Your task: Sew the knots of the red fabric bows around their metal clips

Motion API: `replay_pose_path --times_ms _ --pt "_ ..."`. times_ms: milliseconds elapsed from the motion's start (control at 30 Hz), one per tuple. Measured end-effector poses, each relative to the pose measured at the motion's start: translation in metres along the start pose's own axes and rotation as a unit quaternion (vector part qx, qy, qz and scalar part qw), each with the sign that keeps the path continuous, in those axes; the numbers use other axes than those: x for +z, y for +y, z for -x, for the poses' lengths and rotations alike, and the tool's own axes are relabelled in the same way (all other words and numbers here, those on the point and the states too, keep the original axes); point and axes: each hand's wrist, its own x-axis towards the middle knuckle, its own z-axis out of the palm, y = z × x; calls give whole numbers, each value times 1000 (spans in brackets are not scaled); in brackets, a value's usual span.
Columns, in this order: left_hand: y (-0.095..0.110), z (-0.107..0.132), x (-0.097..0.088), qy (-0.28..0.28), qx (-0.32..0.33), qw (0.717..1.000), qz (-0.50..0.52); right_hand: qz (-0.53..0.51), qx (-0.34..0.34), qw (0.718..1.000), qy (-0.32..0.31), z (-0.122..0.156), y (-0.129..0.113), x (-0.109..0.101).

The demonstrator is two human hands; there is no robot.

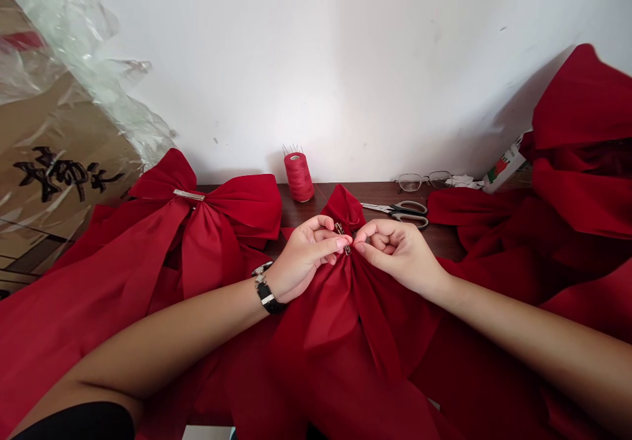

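A large red fabric bow [340, 295] lies in front of me, its loop rising toward the wall. At its gathered middle sits a metal hair clip [342, 238]. My left hand [316, 249], with a dark watch on the wrist, pinches the clip and the cloth around it. Right beside it, the thumb and forefinger of my right hand [390, 246] are pressed together close to the clip. Whatever lies between those fingertips is too small to make out. On the left rests another red bow [212, 229], a silver clip [189, 195] across its centre.
A red thread spool [299, 176] with needles in its top stands against the wall. Scissors [399, 212] and eyeglasses [424, 180] lie on the dark table [326, 193]. More red fabric [587, 190] is heaped at right. A cardboard box [59, 137] under clear plastic stands at left.
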Motion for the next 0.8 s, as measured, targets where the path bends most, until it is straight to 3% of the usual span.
replay_pose_path --times_ms 533,800 --pt "-2 -2 -3 -6 -2 1000 23 -32 41 998 28 -3 -1 -3" --pt "-1 -2 -4 1 3 1000 17 -39 62 997 8 -4 3 -4"
